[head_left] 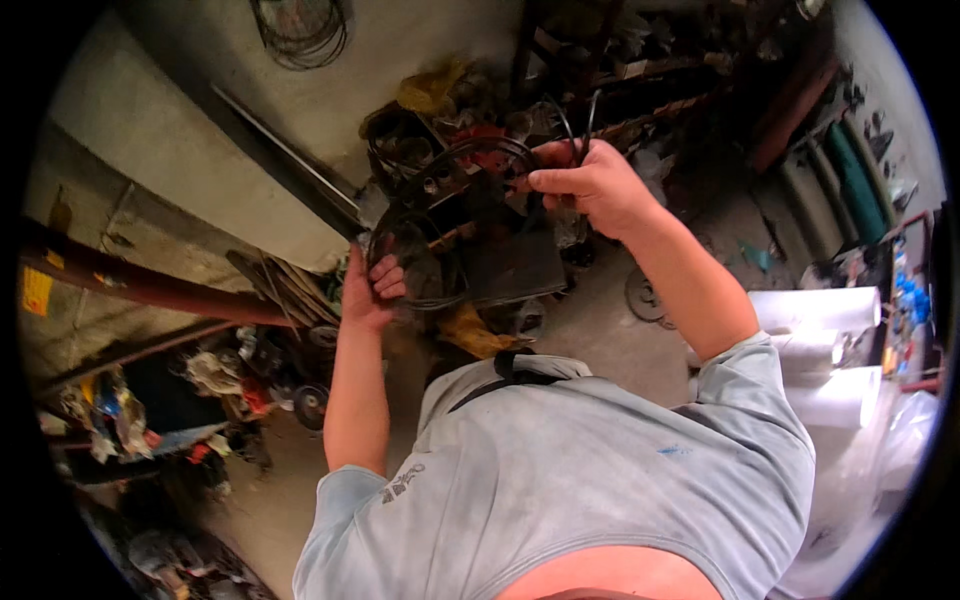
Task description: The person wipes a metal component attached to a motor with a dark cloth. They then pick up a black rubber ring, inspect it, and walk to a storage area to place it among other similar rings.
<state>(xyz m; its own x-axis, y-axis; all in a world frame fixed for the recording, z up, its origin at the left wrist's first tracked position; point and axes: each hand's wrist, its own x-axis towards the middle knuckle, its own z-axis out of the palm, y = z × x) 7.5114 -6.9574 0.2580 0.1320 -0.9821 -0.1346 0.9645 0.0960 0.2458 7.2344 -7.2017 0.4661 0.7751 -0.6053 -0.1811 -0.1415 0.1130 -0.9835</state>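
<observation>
A loose coil of black cable (468, 148) hangs between my two hands, in front of a dark, cluttered pile. My left hand (374, 285) grips the coil's left side, fingers curled round it and thumb pointing up. Higher and to the right, my right hand (592, 185) pinches the coil near its upper right, with the thumb pointing left. Bent lengths of the cable stick up above the right hand's fingers. The lower loops are dim and hard to separate from the dark things behind them.
A coil of thin wire (303, 38) hangs on the back wall. White rolls (818, 310) lie at the right, below a green roll (855, 185). A reddish-brown pipe (160, 292) crosses the left side. Crowded shelves (640, 70) stand at the back, with parts heaped at lower left.
</observation>
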